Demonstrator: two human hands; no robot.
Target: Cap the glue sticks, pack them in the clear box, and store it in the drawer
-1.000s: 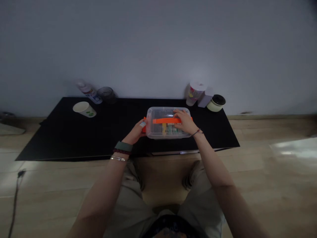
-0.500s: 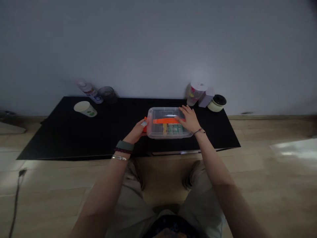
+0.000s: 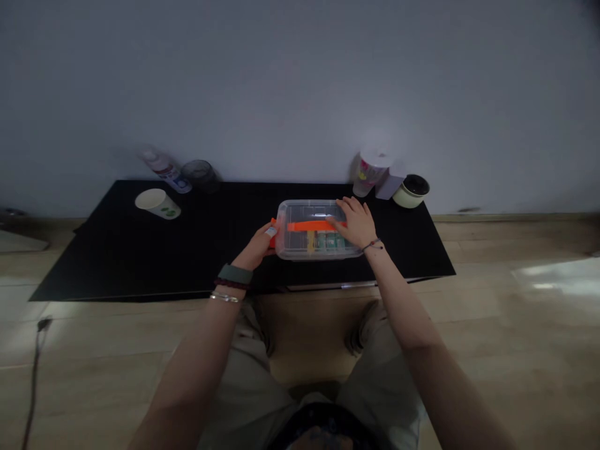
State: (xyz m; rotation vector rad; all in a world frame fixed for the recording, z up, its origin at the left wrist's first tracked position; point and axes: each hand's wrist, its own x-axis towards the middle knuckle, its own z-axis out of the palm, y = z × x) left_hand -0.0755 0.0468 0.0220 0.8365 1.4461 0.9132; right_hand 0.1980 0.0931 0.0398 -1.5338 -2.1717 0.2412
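A clear plastic storage box (image 3: 300,247) with a lid and an orange handle (image 3: 304,226) rests near the front of a black tabletop. Several small green-labelled items (image 3: 330,240) and a yellowish one show through the lid. My left hand (image 3: 259,244) grips the box's left end, its thumb at the orange side latch (image 3: 273,240); something pale sits on or by the thumb. The other fingers are partly hidden. My right hand (image 3: 355,222) lies across the right part of the lid, fingers spread, thumb near the handle's right end.
Left on the black table (image 3: 107,256) stand a paper cup (image 3: 162,205), a spray-like bottle (image 3: 166,172) and a dark glass (image 3: 201,176). At back right are a patterned plastic cup (image 3: 368,175), a pale box (image 3: 390,184) and a cream jar (image 3: 410,195). A wall (image 3: 281,94) rises behind.
The view has shifted slightly, moving the scene a little. Both hands stay on the box, left at the latch and right on the lid; the box looks still closed.
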